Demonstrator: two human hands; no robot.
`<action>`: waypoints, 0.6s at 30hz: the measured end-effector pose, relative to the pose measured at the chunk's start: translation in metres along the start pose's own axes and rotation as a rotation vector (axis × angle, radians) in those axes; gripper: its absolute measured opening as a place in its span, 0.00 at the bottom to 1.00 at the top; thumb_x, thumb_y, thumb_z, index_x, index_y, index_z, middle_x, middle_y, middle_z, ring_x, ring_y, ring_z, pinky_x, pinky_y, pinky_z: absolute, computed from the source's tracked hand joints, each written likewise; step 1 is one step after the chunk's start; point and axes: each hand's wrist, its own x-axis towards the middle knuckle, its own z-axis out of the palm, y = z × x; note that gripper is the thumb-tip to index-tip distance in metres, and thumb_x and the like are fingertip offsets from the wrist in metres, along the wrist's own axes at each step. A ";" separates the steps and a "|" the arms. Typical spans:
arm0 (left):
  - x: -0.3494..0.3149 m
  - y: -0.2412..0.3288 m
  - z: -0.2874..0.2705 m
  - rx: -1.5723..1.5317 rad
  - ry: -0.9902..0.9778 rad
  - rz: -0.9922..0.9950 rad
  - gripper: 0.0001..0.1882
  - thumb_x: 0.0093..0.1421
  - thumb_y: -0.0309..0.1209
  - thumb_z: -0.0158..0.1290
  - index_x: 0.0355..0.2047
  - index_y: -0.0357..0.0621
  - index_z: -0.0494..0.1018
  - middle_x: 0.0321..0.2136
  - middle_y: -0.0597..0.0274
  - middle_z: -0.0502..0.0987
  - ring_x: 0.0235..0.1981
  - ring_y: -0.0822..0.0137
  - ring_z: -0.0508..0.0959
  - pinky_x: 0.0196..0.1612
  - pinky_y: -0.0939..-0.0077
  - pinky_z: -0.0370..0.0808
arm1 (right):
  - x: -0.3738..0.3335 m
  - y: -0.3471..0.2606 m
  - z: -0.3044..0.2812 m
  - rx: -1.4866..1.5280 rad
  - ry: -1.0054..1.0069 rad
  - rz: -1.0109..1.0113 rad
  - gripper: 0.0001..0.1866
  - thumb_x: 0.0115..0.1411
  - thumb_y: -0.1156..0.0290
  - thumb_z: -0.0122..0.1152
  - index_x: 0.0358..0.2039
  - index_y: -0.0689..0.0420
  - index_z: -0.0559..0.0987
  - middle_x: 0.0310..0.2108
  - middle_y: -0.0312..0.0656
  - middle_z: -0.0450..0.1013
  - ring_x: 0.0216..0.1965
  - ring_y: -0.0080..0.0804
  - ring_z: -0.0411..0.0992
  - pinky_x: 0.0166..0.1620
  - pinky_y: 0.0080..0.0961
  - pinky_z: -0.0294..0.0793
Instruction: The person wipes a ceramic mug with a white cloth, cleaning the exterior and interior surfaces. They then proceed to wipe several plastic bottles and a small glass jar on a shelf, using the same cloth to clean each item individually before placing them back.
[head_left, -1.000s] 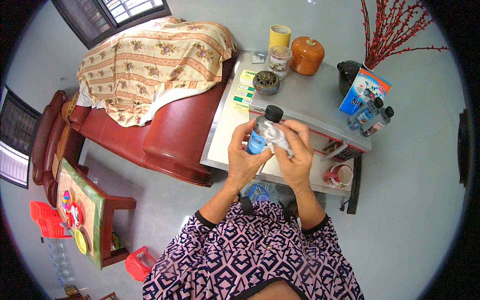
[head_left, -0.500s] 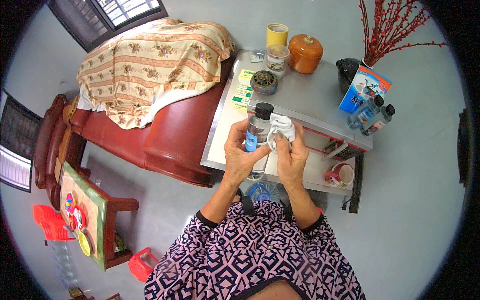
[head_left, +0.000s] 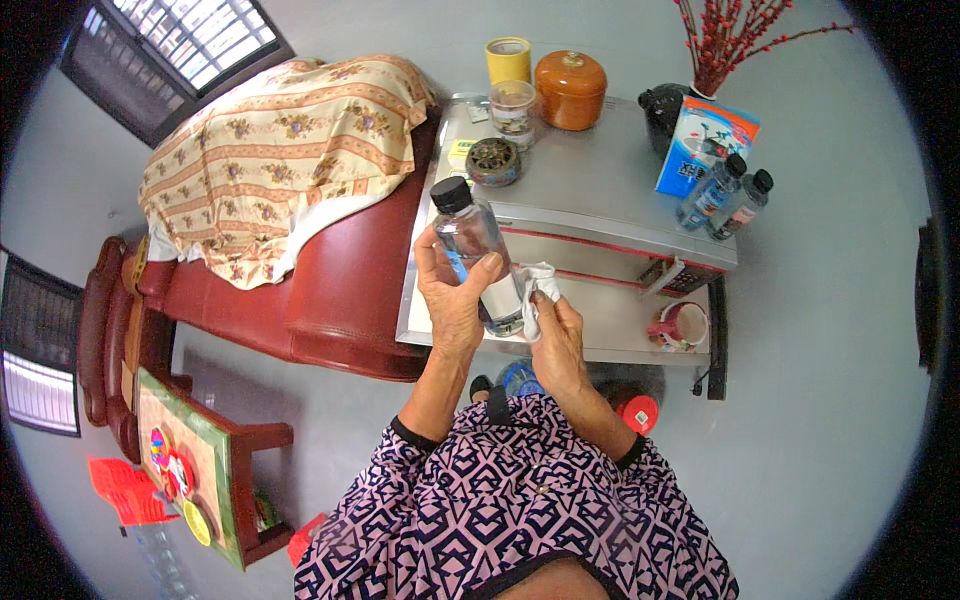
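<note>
My left hand (head_left: 452, 300) is wrapped round a clear bottle (head_left: 480, 240) with a black cap and a blue label. The bottle is tilted, its cap up and to the left. In my right hand (head_left: 560, 345) a white cloth (head_left: 537, 290) is pinched and bunched against the lower right side of the bottle. Both hands are above the front of a grey cabinet. Two similar black-capped bottles, a nearer one (head_left: 742, 204) and one beside it (head_left: 711, 194), stand on the cabinet's right end.
The cabinet top (head_left: 610, 180) holds a round patterned pot (head_left: 493, 162), a clear tub (head_left: 512, 115), a yellow canister (head_left: 508, 62), a brown lidded jar (head_left: 570, 90) and a blue packet (head_left: 705, 150). A mug (head_left: 680, 325) sits on the shelf. A red sofa (head_left: 350, 300) stands at left.
My left hand has turned the bottle, tilting its cap leftward. The cloth has shifted from near the bottle's top to lower on its side. The view has moved slightly.
</note>
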 end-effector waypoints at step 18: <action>0.026 -0.071 0.100 0.115 -0.415 -0.138 0.26 0.49 0.20 0.59 0.48 0.42 0.62 0.39 0.62 0.72 0.39 0.71 0.74 0.43 0.73 0.73 | 0.028 -0.051 -0.083 0.662 0.208 0.122 0.15 0.63 0.58 0.48 0.46 0.52 0.71 0.42 0.40 0.72 0.43 0.40 0.72 0.46 0.49 0.71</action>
